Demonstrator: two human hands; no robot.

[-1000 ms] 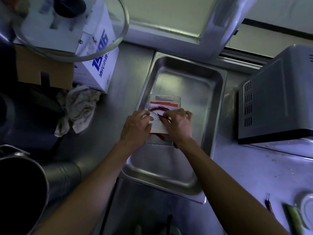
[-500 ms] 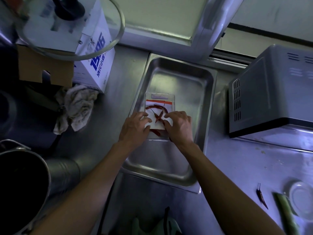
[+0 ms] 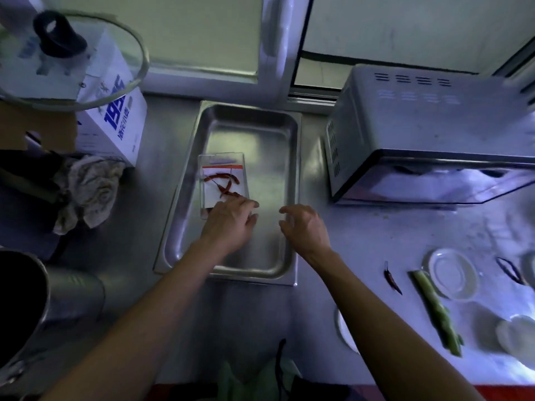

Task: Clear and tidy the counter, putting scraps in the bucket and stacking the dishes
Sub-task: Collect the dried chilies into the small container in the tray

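Observation:
A clear plastic bag (image 3: 223,180) holding red dried chillies (image 3: 224,185) lies in the steel tray (image 3: 291,175) at the counter's middle. My left hand (image 3: 230,222) rests at the bag's near edge, fingertips touching it. Over the tray's right side hovers my right hand (image 3: 305,225), fingers spread and holding nothing. On the counter to the right lie a loose chilli (image 3: 392,279), a green vegetable strip (image 3: 437,312), a small white saucer (image 3: 453,273) and pale scraps (image 3: 518,335). A metal bucket (image 3: 20,311) stands at the lower left.
A grey microwave (image 3: 428,134) fills the back right. A white box (image 3: 115,123) with a glass lid (image 3: 66,59) above it and a crumpled cloth (image 3: 89,189) sit at the left. Another white plate's edge (image 3: 344,328) shows beside my right forearm.
My right hand has let go of the bag and pulled away to the right, opening. My left hand has slid to the bag's near edge. The view has shifted right.

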